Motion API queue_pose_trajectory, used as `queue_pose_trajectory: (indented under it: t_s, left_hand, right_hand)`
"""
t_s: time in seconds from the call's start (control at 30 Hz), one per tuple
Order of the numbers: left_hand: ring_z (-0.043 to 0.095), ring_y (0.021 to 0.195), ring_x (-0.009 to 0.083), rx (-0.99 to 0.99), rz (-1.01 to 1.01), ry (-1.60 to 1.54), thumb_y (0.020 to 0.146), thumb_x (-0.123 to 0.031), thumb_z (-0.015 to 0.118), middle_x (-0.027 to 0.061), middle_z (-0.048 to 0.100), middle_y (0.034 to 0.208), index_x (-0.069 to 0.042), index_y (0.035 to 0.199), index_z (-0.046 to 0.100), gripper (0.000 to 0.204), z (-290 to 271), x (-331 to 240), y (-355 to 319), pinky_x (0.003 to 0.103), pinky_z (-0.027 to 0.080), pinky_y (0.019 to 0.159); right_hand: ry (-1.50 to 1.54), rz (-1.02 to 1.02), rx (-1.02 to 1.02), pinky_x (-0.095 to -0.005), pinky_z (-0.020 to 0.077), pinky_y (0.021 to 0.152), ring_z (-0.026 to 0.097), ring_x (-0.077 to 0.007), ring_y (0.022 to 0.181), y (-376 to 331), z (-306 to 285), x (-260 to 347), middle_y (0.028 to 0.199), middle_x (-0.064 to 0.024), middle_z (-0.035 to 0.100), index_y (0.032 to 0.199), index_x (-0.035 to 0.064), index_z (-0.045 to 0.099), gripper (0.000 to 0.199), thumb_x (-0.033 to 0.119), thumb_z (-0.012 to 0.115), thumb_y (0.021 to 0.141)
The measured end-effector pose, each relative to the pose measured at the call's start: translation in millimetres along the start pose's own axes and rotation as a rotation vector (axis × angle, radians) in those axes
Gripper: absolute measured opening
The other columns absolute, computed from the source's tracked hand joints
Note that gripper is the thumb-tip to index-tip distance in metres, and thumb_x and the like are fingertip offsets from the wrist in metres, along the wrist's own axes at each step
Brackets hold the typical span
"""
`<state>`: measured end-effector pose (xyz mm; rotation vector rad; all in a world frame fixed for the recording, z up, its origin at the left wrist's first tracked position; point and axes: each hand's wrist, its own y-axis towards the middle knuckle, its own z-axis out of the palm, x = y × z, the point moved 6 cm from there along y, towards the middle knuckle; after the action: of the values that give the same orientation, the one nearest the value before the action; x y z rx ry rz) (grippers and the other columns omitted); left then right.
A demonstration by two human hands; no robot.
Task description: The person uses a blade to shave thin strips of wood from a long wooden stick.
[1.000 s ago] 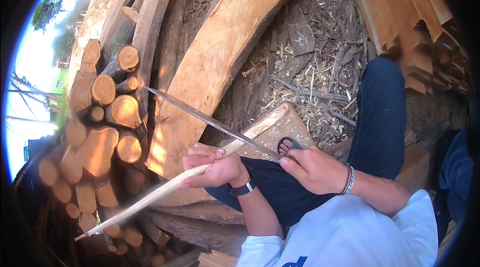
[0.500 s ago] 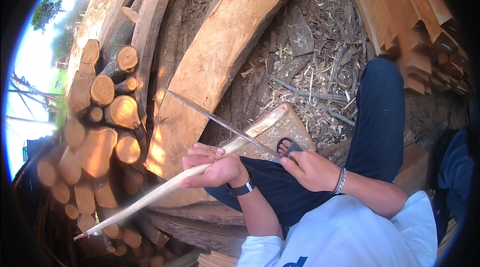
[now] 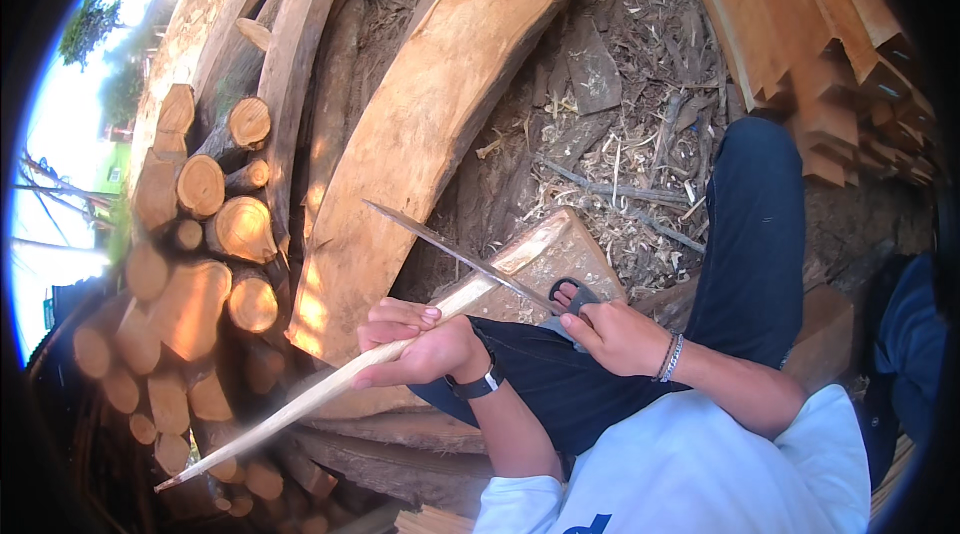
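My left hand (image 3: 425, 346) is closed around a long, peeled pale wooden stick (image 3: 290, 404). The stick slants from its thin tip at the lower left up to a thicker end at a flat wooden block (image 3: 582, 274). My right hand (image 3: 625, 336) grips a long, narrow blade that looks like a machete (image 3: 430, 237); its handle is hidden in the fist. The blade lies across the stick beyond my left hand, its tip pointing to the upper left. Whether the edge touches the wood I cannot tell.
A broad plank (image 3: 440, 84) runs up the middle. Cut logs (image 3: 242, 229) are stacked at the left, and sawn boards (image 3: 780, 34) at the upper right. Shavings and bark (image 3: 640, 154) cover the ground. My sandalled foot (image 3: 568, 292) is close to the blade.
The blade's tip has swung toward me and to the right, so less of the blade extends past the stick. My left hand and the stick have shifted only slightly.
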<state>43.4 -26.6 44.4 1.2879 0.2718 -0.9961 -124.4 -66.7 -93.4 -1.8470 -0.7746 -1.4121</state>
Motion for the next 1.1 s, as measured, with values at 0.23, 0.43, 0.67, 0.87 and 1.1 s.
queue_pose_trajectory:
  t_s: [0.23, 0.43, 0.67, 0.87, 1.1]
  left_hand:
    - [0.026, 0.035, 0.0096, 0.012, 0.005, 0.002, 0.094, -0.065, 0.016, -0.0008, 0.025, 0.043, -0.014, 0.056, 0.027, 0.065, 1, 1, -2, 0.019, 0.025, 0.039]
    - [0.027, 0.034, 0.0097, -0.036, 0.008, 0.053, 0.094, -0.064, 0.014, -0.0006, 0.025, 0.042, -0.014, 0.056, 0.027, 0.064, -1, 0, 1, 0.019, 0.026, 0.039]
    - [0.026, 0.035, 0.0094, -0.005, 0.002, 0.030, 0.094, -0.063, 0.014, -0.0004, 0.026, 0.043, -0.013, 0.056, 0.027, 0.065, 6, 0, -1, 0.019, 0.026, 0.040]
    - [0.026, 0.035, 0.0095, 0.023, 0.016, 0.047, 0.096, -0.061, 0.016, -0.0004, 0.026, 0.043, -0.013, 0.056, 0.028, 0.063, 4, -2, 2, 0.019, 0.026, 0.040]
    - [0.027, 0.035, 0.0093, 0.055, 0.025, 0.025, 0.096, -0.060, 0.015, -0.0004, 0.026, 0.043, -0.012, 0.056, 0.028, 0.063, 4, 0, 2, 0.019, 0.026, 0.040]
  right_hand:
    - [-0.038, -0.075, -0.020, -0.0486, 0.0483, 0.069, 0.060, -0.0442, 0.068, -6, -3, 15, 0.062, -0.0267, 0.057, 0.072, -0.0089, 0.055, 0.054, 0.034, 0.038, 0.099]
    - [-0.021, 0.047, 0.041, -0.0477, 0.0487, 0.069, 0.060, -0.0439, 0.064, -3, -5, 5, 0.060, -0.0257, 0.057, 0.070, -0.0079, 0.056, 0.054, 0.035, 0.039, 0.099]
    - [-0.035, 0.075, -0.010, -0.0502, 0.0488, 0.068, 0.061, -0.0444, 0.069, -1, 0, -15, 0.065, -0.0291, 0.058, 0.072, -0.0093, 0.057, 0.055, 0.036, 0.039, 0.098]
    - [-0.019, 0.061, 0.027, -0.0475, 0.0473, 0.082, 0.060, -0.0454, 0.085, -10, -6, 3, 0.078, -0.0332, 0.060, 0.083, -0.0157, 0.058, 0.056, 0.034, 0.037, 0.099]
    - [0.133, 0.128, 0.099, -0.0435, 0.0438, 0.093, 0.057, -0.0431, 0.103, -2, 1, -23, 0.096, -0.0352, 0.060, 0.084, -0.0158, 0.058, 0.062, 0.039, 0.035, 0.099]
